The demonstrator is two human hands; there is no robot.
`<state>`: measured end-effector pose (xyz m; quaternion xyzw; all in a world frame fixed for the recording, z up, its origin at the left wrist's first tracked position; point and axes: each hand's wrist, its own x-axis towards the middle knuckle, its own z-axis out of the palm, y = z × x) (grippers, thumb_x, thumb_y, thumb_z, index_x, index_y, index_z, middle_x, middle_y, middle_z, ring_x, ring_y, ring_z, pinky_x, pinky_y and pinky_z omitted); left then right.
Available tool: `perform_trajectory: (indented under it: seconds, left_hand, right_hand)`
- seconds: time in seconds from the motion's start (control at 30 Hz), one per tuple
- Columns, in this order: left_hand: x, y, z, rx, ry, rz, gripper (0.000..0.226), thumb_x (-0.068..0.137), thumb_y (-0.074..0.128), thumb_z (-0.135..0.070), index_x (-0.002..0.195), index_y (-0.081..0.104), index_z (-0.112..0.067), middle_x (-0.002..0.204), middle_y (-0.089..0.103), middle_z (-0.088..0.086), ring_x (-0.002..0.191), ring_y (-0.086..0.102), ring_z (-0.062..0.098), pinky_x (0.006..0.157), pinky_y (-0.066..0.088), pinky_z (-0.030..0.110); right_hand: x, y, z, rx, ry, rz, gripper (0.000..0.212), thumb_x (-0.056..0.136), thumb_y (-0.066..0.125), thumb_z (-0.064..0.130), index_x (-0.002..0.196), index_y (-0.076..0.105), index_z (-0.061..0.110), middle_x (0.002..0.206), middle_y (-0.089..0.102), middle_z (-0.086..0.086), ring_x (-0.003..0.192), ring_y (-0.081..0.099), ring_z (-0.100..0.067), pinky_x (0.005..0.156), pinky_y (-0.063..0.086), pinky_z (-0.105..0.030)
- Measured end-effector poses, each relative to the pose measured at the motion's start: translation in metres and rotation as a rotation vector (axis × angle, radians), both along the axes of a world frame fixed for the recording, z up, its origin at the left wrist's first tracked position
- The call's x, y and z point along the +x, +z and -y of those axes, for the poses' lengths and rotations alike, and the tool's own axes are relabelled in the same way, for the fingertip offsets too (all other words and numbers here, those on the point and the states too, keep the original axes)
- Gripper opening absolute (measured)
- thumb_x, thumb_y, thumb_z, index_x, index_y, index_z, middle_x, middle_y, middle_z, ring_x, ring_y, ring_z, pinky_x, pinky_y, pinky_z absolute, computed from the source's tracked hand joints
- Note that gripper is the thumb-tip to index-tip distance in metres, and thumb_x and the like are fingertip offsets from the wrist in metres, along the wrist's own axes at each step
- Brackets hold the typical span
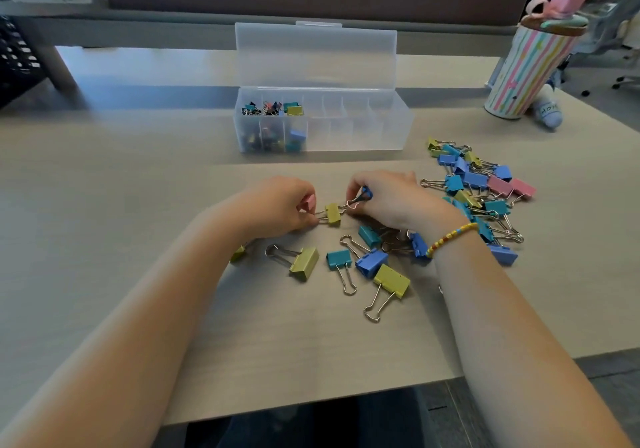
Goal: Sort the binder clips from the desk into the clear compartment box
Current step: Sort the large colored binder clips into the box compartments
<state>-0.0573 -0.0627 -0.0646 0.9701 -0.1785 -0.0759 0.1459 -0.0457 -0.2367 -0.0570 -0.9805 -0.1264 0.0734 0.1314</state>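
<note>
A clear compartment box [360, 129] stands open at the desk's middle back, with small binder clips [273, 108] in its three leftmost compartments. My left hand [280, 207] pinches the wire handle of a small yellow-green clip [333, 213] and also holds a pink clip [307, 201]. My right hand [388, 198] grips a blue clip [364, 194] and touches the yellow clip's other handle. Loose clips lie below my hands: a yellow one [304, 263], a teal one [339, 260], a blue one [372, 262]. A larger pile [481, 188] lies to the right.
A striped tumbler [526, 70] with a pink lid stands at the back right, a small bottle [549, 113] lying beside it. A black mesh object [17, 59] sits at the far left. The desk's front edge [311, 402] runs close to my body.
</note>
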Motion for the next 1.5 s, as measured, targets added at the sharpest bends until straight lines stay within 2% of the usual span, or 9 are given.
perform_trajectory:
  seconds: [0.2, 0.3, 0.4, 0.5, 0.67, 0.8, 1.0, 1.17, 1.5]
  left_hand:
    - [0.003, -0.007, 0.0, 0.053, 0.047, 0.093, 0.012, 0.092, 0.051, -0.026, 0.095, 0.046, -0.015, 0.09, 0.049, 0.001, 0.083, 0.044, 0.02, 0.072, 0.036, 0.027]
    - [0.004, -0.003, 0.0, -0.062, 0.102, 0.145, 0.013, 0.092, 0.051, -0.026, 0.095, 0.048, -0.013, 0.088, 0.053, 0.003, 0.081, 0.048, 0.021, 0.068, 0.04, 0.028]
    - [0.008, 0.004, -0.003, -0.272, 0.183, 0.197, 0.011, 0.092, 0.048, -0.022, 0.093, 0.05, -0.011, 0.079, 0.052, 0.001, 0.074, 0.048, 0.018, 0.06, 0.039, 0.024]
    - [0.018, 0.014, -0.009, -0.399, 0.248, 0.238, 0.013, 0.092, 0.047, -0.02, 0.084, 0.049, -0.01, 0.068, 0.045, -0.002, 0.064, 0.041, 0.016, 0.057, 0.034, 0.028]
    - [0.052, 0.035, -0.02, -0.665, 0.341, 0.257, 0.027, 0.092, 0.047, -0.016, 0.068, 0.038, -0.023, 0.066, 0.041, -0.004, 0.061, 0.039, 0.011, 0.059, 0.034, 0.026]
    - [0.085, 0.045, -0.026, -0.618, 0.401, 0.323, 0.011, 0.095, 0.044, -0.022, 0.087, 0.043, -0.015, 0.072, 0.044, -0.005, 0.063, 0.04, 0.008, 0.056, 0.032, 0.023]
    - [0.127, 0.044, -0.026, -0.609, 0.408, 0.31, 0.012, 0.099, 0.038, -0.024, 0.094, 0.04, -0.013, 0.07, 0.04, -0.008, 0.06, 0.037, 0.006, 0.052, 0.029, 0.016]
    - [0.152, 0.047, -0.026, -0.611, 0.401, 0.306, 0.014, 0.1, 0.036, -0.026, 0.094, 0.04, -0.013, 0.07, 0.041, -0.008, 0.06, 0.036, 0.005, 0.051, 0.029, 0.019]
    - [0.176, 0.031, -0.019, -0.595, 0.393, 0.163, 0.016, 0.1, 0.035, -0.028, 0.094, 0.041, -0.014, 0.07, 0.043, -0.003, 0.06, 0.039, 0.008, 0.052, 0.032, 0.022]
  right_hand:
    - [0.001, -0.003, -0.011, -0.14, 0.055, 0.092, 0.012, 0.095, 0.048, 0.027, 0.106, 0.052, 0.025, 0.117, 0.057, 0.0, 0.118, 0.044, -0.021, 0.099, 0.023, -0.036]
    - [0.0, 0.002, -0.015, -0.105, 0.085, 0.105, 0.018, 0.096, 0.045, 0.028, 0.111, 0.048, 0.019, 0.112, 0.057, -0.001, 0.112, 0.046, -0.022, 0.097, 0.025, -0.035]
    - [0.0, 0.007, -0.02, 0.034, 0.068, 0.099, 0.017, 0.095, 0.047, 0.024, 0.11, 0.044, 0.017, 0.099, 0.053, -0.001, 0.1, 0.049, -0.022, 0.086, 0.034, -0.032]
    - [0.007, 0.012, -0.023, 0.254, 0.08, 0.102, 0.01, 0.098, 0.043, 0.02, 0.107, 0.043, 0.015, 0.098, 0.054, -0.002, 0.081, 0.05, -0.016, 0.06, 0.037, -0.021]
    - [0.04, 0.031, -0.027, 0.393, 0.083, 0.233, 0.018, 0.098, 0.042, 0.009, 0.112, 0.051, 0.014, 0.093, 0.058, 0.002, 0.08, 0.052, -0.01, 0.06, 0.037, -0.008]
    - [0.079, 0.041, -0.029, 0.512, 0.013, 0.366, 0.011, 0.097, 0.046, 0.007, 0.101, 0.052, 0.015, 0.095, 0.063, 0.001, 0.066, 0.053, -0.001, 0.052, 0.04, -0.001]
    - [0.133, 0.037, -0.02, 0.381, -0.06, 0.506, 0.008, 0.096, 0.05, 0.011, 0.097, 0.058, 0.01, 0.087, 0.06, -0.002, 0.078, 0.055, -0.012, 0.071, 0.047, -0.022]
    - [0.152, 0.044, -0.024, 0.224, -0.013, 0.375, 0.018, 0.096, 0.044, 0.004, 0.107, 0.056, 0.012, 0.099, 0.057, -0.008, 0.091, 0.054, -0.026, 0.078, 0.05, -0.037]
    - [0.184, 0.053, -0.041, -0.002, 0.122, 0.0, 0.019, 0.097, 0.048, 0.016, 0.11, 0.06, 0.012, 0.098, 0.053, -0.001, 0.088, 0.047, -0.02, 0.073, 0.037, -0.027]
